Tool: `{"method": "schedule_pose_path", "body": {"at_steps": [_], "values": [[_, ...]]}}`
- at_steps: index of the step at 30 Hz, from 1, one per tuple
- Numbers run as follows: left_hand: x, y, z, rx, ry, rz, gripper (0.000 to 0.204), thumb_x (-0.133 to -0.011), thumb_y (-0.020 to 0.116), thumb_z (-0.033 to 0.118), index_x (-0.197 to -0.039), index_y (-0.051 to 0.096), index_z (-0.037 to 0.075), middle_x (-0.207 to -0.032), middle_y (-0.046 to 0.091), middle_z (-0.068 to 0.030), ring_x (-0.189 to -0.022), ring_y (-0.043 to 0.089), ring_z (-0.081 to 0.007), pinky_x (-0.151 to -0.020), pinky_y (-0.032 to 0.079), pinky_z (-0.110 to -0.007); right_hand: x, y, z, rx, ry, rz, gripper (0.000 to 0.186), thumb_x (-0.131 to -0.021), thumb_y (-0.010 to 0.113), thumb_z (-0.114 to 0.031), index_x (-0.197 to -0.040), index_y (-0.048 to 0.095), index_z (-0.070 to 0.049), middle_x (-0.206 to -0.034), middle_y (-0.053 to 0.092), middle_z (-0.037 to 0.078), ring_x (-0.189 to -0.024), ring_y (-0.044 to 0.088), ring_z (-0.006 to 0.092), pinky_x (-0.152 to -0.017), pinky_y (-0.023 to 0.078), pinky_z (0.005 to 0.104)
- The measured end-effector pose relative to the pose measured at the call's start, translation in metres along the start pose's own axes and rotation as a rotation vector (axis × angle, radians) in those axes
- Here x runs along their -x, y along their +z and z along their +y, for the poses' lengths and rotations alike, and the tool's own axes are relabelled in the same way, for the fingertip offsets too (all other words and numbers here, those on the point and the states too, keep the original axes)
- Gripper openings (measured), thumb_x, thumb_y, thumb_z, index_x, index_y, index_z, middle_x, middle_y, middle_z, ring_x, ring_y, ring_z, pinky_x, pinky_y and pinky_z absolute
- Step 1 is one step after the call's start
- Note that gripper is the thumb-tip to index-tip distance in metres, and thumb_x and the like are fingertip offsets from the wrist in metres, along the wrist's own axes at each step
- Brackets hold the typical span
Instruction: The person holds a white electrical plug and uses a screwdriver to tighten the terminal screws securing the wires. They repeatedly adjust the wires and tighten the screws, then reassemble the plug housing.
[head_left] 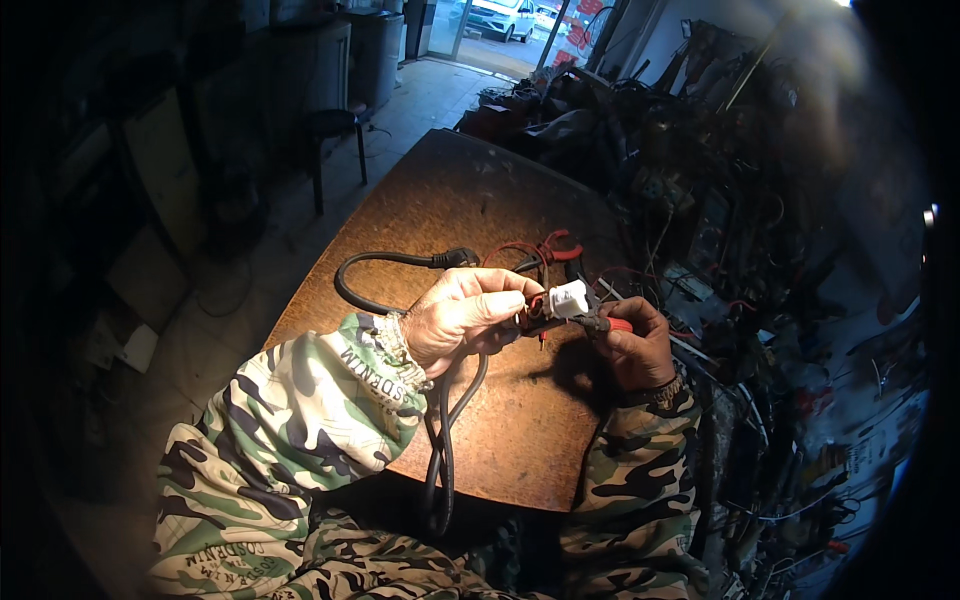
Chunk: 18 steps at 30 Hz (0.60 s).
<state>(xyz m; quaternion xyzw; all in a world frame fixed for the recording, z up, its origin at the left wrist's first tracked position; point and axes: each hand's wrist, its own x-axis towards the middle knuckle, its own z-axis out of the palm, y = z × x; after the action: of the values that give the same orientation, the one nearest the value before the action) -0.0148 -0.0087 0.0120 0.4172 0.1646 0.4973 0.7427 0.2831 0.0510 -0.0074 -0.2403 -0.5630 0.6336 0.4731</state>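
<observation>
My left hand [462,312] pinches a small part with thin wires, its thumb and forefinger closed near a white block-shaped connector [569,299]. Red and dark wires [536,305] come out between the fingers and the connector. In my right hand [640,345] is a red-handled tool [618,325], its dark metal end against or just beside the white connector; the exact contact is hard to make out. A thick black cable [372,258] with a plug [455,258] loops behind my left hand and hangs over the table's near edge. Beyond the hands lies a red-handled hand tool [562,246].
I sit at a worn brown wooden table [420,200]. A heap of dark parts and tangled wires [720,230] crowds the right side. On the left stand a dark stool [335,125] and a grey bin [374,60]. A doorway opens at the back, with a car [500,18] outside.
</observation>
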Motion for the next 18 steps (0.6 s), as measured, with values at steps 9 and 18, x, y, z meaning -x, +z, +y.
{"method": "schedule_pose_path", "body": {"at_steps": [9,18], "values": [[0.002,-0.002,0.000,-0.003,0.026,0.037,0.028,-0.097,0.063,0.015,-0.121,0.063,0.000,-0.098,0.071,-0.0058,-0.070,0.062,-0.0052,-0.054,0.046,-0.018,-0.005,0.003,0.009,-0.161,0.027,-0.040,0.020,-0.089,0.072,-0.007,-0.105,0.063,0.000,-0.094,0.069,0.015,-0.076,0.069,0.0195,-0.059,0.059,0.0281],[-0.004,0.004,-0.004,-0.016,0.003,0.044,0.027,-0.097,0.063,0.016,-0.119,0.064,0.001,-0.097,0.071,-0.0062,-0.067,0.061,-0.0057,-0.053,0.046,-0.019,0.006,0.003,-0.009,-0.203,0.170,-0.010,0.013,-0.099,0.063,-0.017,-0.105,0.062,-0.005,-0.083,0.065,0.010,-0.068,0.065,0.0168,-0.050,0.052,0.0270]]}}
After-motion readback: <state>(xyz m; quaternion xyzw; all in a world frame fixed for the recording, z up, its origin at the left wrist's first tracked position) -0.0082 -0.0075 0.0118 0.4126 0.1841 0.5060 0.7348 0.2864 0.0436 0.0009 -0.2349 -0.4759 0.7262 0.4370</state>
